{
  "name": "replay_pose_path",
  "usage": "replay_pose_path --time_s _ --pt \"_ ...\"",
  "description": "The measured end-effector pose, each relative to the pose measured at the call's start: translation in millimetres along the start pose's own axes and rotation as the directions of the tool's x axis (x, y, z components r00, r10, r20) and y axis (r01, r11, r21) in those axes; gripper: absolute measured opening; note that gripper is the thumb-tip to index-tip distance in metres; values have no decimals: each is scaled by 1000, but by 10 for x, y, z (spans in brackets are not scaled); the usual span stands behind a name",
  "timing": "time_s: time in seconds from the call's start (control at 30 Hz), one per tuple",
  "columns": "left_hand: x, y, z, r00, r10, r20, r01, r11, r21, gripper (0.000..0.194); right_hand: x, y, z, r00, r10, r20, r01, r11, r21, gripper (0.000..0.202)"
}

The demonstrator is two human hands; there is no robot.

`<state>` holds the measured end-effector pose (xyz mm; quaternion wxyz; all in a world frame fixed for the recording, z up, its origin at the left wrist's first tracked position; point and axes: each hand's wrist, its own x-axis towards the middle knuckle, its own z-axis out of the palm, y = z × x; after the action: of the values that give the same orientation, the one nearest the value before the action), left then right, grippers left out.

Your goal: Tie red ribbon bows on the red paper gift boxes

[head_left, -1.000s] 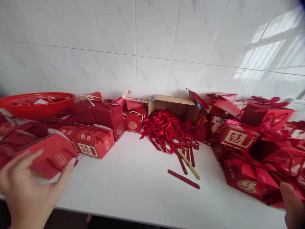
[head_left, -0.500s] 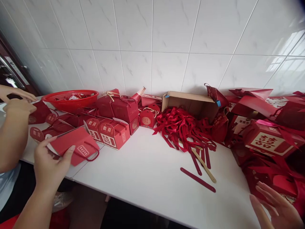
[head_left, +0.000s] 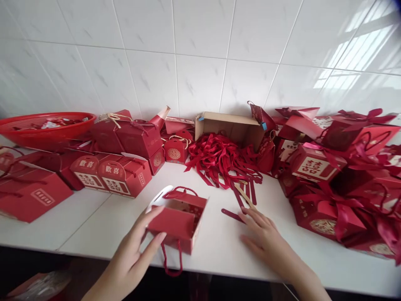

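Observation:
A red gift box (head_left: 172,225) with rope handles stands near the table's front edge, its top open. My left hand (head_left: 133,251) grips the box's left end, thumb in front and fingers behind. One rope handle hangs over the front; the other stands up at the back. To the right, my right hand (head_left: 266,240) is open, its fingers stretched out over a flat dark red strip (head_left: 231,215). Whether the fingertips touch the strip I cannot tell. Behind it lie a gold strip (head_left: 246,196) and a heap of red ribbons (head_left: 219,156).
Closed red boxes (head_left: 125,175) are lined up at the left, beside a red plastic basket (head_left: 46,129). A cardboard box (head_left: 232,121) lies on its side against the tiled wall. Ribboned boxes (head_left: 326,217) are piled at the right.
The view has turned right. My left hand has brought the gift box from the left to the middle front. My right hand has moved left to the strip. The co-worker's arms have left view.

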<state>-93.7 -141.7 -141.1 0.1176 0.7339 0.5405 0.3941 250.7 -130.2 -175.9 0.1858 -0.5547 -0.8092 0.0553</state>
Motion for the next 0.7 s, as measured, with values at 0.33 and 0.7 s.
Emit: replay_pose_path --time_s 0.33,0.7 --pt "490 182 286 988 4 154 8 997 -75 27 775 -8 -452 963 227 143 -208 969 -136 30" --pt "929 125 308 992 114 -47 -113 993 11 23 1743 325 -415 947 314 61 -312 949 -42 22"
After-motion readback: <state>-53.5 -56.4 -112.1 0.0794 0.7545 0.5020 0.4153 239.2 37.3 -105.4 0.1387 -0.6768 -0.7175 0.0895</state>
